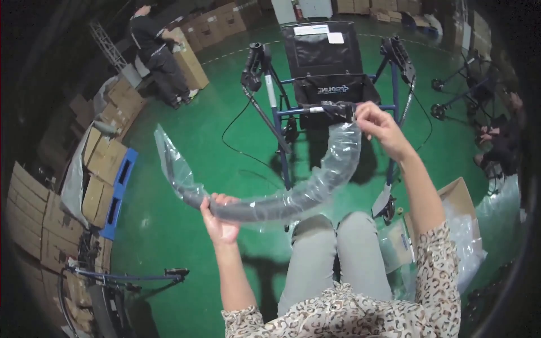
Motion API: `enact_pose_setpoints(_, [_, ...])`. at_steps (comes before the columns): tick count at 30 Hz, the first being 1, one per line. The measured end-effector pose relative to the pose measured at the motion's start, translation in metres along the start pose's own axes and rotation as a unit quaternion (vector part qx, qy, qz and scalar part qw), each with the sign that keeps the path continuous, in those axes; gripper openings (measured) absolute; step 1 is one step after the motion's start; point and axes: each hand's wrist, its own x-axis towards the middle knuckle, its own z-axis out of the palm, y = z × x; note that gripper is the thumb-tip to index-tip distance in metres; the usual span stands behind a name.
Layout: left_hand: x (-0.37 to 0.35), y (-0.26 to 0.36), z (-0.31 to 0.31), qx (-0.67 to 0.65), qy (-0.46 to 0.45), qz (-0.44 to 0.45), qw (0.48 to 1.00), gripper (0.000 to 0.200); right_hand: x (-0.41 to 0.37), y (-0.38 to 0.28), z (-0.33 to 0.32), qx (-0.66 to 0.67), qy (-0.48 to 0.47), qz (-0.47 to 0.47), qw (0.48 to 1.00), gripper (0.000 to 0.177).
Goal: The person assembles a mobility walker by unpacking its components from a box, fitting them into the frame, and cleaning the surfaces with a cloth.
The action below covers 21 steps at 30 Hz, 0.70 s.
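A long, curved dark padded bar (270, 209) in a clear plastic sleeve arches across in front of my knees. My left hand (221, 222) is closed round its lower left stretch, and the loose sleeve end sticks up beyond it. My right hand (376, 125) pinches at the bar's upper right end, by the mouth of the plastic; the fingertips partly hide what they grip. Just behind that end stands a blue-framed rollator (275, 110) with a black bag (332, 89) and black seat panel (321, 48). Its dark cables hang down on both sides.
An open cardboard box (459, 197) with plastic bags stands by my right knee. Cartons on a blue pallet (119, 191) are at left, near another frame part (141, 276). One person (160, 56) handles a tall carton; another (501, 138) sits at right near a second rollator (465, 93).
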Motion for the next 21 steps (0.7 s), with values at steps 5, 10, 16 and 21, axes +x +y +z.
enact_pose_setpoints(5, [-0.014,0.015,-0.008,0.002,-0.01,0.026,1.0,0.014,0.0,0.009,-0.037,0.049,0.083,0.05,0.994,0.009])
enact_pose_setpoints(10, [-0.024,0.028,-0.012,0.009,-0.025,0.079,0.996,0.015,-0.008,0.002,-0.035,0.1,0.057,0.127,0.985,0.014])
enact_pose_setpoints(16, [-0.023,0.029,-0.013,0.048,-0.093,0.088,0.991,0.014,-0.003,-0.001,-0.024,0.037,-0.048,0.153,0.986,0.018])
enact_pose_setpoints(21, [-0.029,0.028,-0.011,0.093,-0.12,0.098,0.983,0.012,-0.006,-0.001,-0.014,0.023,0.018,0.157,0.987,0.02])
